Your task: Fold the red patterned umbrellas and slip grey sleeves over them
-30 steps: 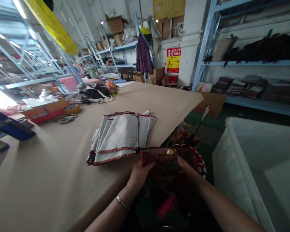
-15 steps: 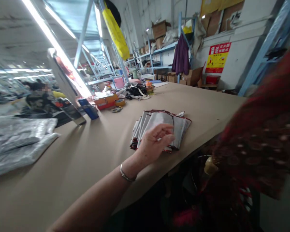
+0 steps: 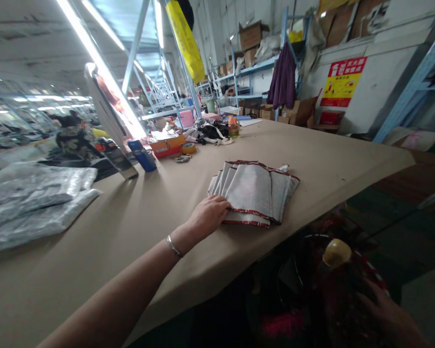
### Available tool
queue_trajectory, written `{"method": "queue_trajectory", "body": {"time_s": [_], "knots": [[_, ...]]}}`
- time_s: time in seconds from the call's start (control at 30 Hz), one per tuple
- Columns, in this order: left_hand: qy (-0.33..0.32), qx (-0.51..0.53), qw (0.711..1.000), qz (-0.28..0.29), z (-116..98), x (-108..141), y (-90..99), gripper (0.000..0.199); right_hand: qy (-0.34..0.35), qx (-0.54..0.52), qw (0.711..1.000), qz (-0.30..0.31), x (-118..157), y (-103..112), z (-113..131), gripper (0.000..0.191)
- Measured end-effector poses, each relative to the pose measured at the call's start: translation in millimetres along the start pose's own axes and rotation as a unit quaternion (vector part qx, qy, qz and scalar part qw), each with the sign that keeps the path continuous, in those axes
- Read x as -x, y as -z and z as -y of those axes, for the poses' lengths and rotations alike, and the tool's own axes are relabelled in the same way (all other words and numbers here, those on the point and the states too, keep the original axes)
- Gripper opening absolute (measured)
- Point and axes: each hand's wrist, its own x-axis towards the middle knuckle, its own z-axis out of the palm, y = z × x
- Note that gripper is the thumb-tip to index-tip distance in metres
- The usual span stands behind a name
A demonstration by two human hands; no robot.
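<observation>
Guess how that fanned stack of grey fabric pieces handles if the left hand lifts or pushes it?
The stack of grey fabric pieces is probably floppy: thin, flat, red-trimmed layers. It looks light for its size. Pushed by the left hand at its near edge, it may shear apart rather than slide whole across the table, since the layers already lie fanned.

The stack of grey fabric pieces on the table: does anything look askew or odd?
The grey fabric pieces are fanned unevenly, edges not aligned, near the table edge. The left hand touches their corner.
</observation>
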Motion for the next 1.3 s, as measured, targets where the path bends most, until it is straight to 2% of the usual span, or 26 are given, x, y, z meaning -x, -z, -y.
{"method": "queue_trajectory", "body": {"time_s": [0.07,0.13,0.17,0.23,0.3,0.33,0.37,0.43,0.5,0.57,0.67,0.73,0.8,0.9,1.07,1.17,1.23,1.3], "knots": [[0.010,-0.027,0.999,0.019,1,-4,0.2,0.023,-0.012,0.001,1.000,-0.002,-5,7,26,0.055],[0.017,-0.034,0.999,0.028,2,-7,2.1,0.022,0.032,-0.010,0.999,-0.038,-12,27,84,0.054],[0.017,-0.031,0.999,0.026,2,-9,3.8,0.022,0.100,-0.009,0.993,-0.058,-14,38,122,0.048],[0.018,-0.028,0.999,0.014,1,-13,8.1,0.022,0.293,-0.014,0.955,-0.055,-16,51,205,0.035],[0.021,-0.041,0.999,0.005,-3,-17,13.3,0.023,0.439,0.035,0.897,0.038,-15,45,281,0.031],[0.021,-0.051,0.998,0.005,-5,-19,15.8,0.023,0.479,0.085,0.871,0.067,-15,36,312,0.031],[0.019,-0.062,0.998,0.008,-8,-20,18.3,0.023,0.496,0.136,0.854,0.083,-14,23,337,0.032],[0.011,-0.077,0.997,0.017,-11,-22,22.3,0.022,0.491,0.212,0.841,0.077,-16,-4,367,0.036],[0.004,-0.083,0.996,0.022,-13,-22,24.5,0.021,0.478,0.253,0.838,0.065,-20,-24,378,0.027],[0.002,-0.075,0.997,0.015,-13,-19,24.6,0.022,0.474,0.270,0.836,0.062,-26,-32,376,0.023],[-0.005,-0.022,0.999,-0.034,-14,-15,22.0,0.018,0.472,0.278,0.833,0.079,-32,-27,369,0.028],[-0.025,0.037,0.996,-0.072,-18,-13,20.5,0.018,0.461,0.273,0.839,0.100,-35,-20,367,0.025],[-0.051,0.079,0.992,-0.088,-24,-13,20.3,0.021,0.447,0.257,0.849,0.116,-35,-14,367,0.020],[-0.063,0.081,0.993,-0.064,-34,-13,21.4,0.019,0.444,0.228,0.857,0.128,-33,-9,370,0.020],[0.009,0.049,0.998,-0.037,-45,-10,21.5,0.019,0.404,0.170,0.882,0.172,-21,-6,366,0.035],[0.013,0.045,0.998,-0.047,-55,-7,26.0,0.020,0.396,0.175,0.891,0.139,-14,-2,355,0.030],[0.010,0.024,0.998,-0.057,-64,-4,31.5,0.020,0.401,0.222,0.884,0.093,-11,4,344,0.019],[0.003,0.004,0.997,-0.074,-73,0,35.9,0.020,0.382,0.274,0.880,0.065,-11,15,329,0.020]]}}
